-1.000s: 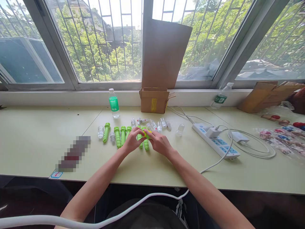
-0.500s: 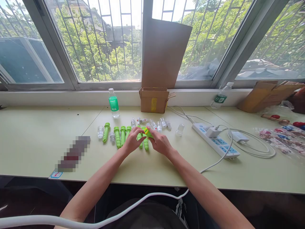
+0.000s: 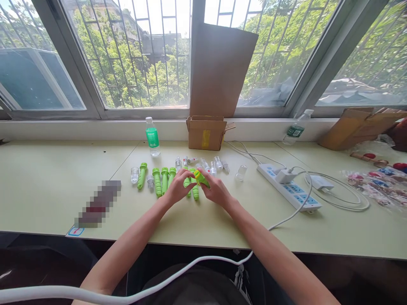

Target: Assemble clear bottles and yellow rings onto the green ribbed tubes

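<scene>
the right hand (image 3: 218,191) holds a green tube (image 3: 201,178) in its fingertips, just above the desk (image 3: 47,186). the tube's long way runs from the fingers up and to the left. the left hand (image 3: 178,188) is curled beside it, touching the green tubes (image 3: 160,181) lying on the desk. the bottle (image 3: 152,137) label is too small to read.

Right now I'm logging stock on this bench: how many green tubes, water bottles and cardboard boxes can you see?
Green tubes: 7, one of them gripped in the right hand, the left hand resting on those lying on the table.
Water bottles: 2.
Cardboard boxes: 2.
Total: 11.
</scene>
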Available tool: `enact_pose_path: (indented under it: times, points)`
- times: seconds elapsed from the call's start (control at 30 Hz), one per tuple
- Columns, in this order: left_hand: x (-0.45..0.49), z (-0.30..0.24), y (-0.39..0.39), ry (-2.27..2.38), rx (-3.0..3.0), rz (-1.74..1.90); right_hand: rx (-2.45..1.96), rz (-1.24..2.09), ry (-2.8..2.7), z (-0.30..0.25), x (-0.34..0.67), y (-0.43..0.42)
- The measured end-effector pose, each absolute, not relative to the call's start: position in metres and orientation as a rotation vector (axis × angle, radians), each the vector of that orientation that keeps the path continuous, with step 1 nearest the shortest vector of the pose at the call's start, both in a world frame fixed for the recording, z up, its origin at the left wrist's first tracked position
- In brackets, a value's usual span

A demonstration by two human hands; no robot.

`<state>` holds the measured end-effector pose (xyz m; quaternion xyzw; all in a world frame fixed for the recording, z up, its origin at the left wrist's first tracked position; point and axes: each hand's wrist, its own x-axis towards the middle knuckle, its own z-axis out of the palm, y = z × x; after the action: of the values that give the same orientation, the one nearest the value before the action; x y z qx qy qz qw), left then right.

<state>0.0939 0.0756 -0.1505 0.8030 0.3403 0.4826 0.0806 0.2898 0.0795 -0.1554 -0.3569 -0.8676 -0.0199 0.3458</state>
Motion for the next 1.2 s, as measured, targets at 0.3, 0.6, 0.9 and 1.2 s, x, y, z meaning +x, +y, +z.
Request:
enact_pose_path:
  times: [0.3,0.6,0.9,1.2]
  points:
    - [0.096,-0.151,0.077,0.999,2.373,1.456,-0.891,0.166,-2.136,-0.155,0.289,0.081]
    - [0.097,-0.148,0.078,0.980,2.272,1.413,-0.890,0.605,-1.969,-0.147,0.286,0.075]
    - [0.100,-0.133,0.089,0.963,2.099,1.166,-0.931,0.857,-1.767,-0.148,0.287,0.077]
    - [0.110,-0.116,0.102,0.927,2.054,1.129,-0.914,1.017,-1.622,-0.146,0.287,0.082]
